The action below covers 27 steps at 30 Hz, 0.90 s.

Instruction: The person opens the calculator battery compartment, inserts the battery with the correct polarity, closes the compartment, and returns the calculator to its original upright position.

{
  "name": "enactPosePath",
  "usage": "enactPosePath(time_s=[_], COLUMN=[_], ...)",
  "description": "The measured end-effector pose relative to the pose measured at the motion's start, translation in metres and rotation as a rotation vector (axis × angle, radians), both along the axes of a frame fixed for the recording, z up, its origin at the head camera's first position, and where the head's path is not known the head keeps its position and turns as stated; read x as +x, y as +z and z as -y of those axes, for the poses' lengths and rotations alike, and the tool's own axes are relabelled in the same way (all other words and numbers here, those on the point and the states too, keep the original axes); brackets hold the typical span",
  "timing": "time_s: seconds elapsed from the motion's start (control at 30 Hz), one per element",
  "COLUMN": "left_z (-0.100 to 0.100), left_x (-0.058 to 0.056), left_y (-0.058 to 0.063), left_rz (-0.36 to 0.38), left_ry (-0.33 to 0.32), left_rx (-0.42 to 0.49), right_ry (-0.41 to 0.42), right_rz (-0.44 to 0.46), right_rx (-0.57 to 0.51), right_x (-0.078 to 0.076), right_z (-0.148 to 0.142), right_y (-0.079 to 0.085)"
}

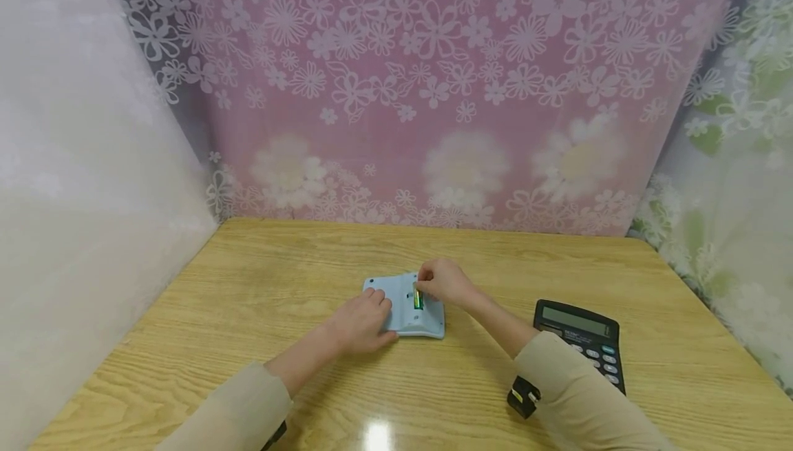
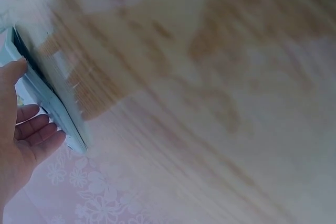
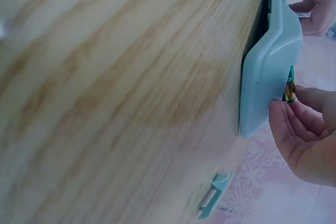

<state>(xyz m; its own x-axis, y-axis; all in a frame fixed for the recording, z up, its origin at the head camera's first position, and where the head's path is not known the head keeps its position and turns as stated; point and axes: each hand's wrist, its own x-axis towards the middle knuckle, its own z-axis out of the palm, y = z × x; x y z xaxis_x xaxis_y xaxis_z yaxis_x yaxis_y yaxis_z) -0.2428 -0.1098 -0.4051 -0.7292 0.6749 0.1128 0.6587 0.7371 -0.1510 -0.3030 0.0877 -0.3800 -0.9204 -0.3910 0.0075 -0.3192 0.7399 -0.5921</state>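
A light blue calculator (image 1: 427, 327) lies on the wooden table with its back facing up. My left hand (image 1: 362, 320) holds it by its left part, fingers over the back and thumb at the near edge. In the right wrist view, a green and gold battery (image 3: 289, 88) stands out from the calculator's back. Thumb and fingertips of my right hand (image 1: 447, 281) pinch the battery's far end at the battery slot. A small teal plastic cover (image 3: 215, 196) lies on the table beyond the calculator in the right wrist view.
A black desk calculator (image 1: 576, 323) lies face up on the right, partly covered by my right sleeve (image 1: 564, 375). A small black device (image 1: 523, 396) shows beside that sleeve. Flowered curtains (image 1: 403, 93) hang behind the table (image 1: 260, 279) and at its sides.
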Motion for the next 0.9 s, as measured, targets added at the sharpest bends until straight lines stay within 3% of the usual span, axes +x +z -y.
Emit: enactPosePath(time_s=[0.3,0.9], left_z=[-0.0006,0.0006], left_x=[0.0003,0.0002], left_y=[0.0012,0.0022], left_rz=[0.021,0.026], left_ry=[0.008,-0.001], left_rx=[0.002,0.010], right_ry=[0.071,0.094], right_rz=[0.004,-0.013], right_rx=[-0.013,-0.039], right_x=[-0.0030,-0.0030], right_z=[-0.0045,-0.0080], right_y=[0.0023,0.0001])
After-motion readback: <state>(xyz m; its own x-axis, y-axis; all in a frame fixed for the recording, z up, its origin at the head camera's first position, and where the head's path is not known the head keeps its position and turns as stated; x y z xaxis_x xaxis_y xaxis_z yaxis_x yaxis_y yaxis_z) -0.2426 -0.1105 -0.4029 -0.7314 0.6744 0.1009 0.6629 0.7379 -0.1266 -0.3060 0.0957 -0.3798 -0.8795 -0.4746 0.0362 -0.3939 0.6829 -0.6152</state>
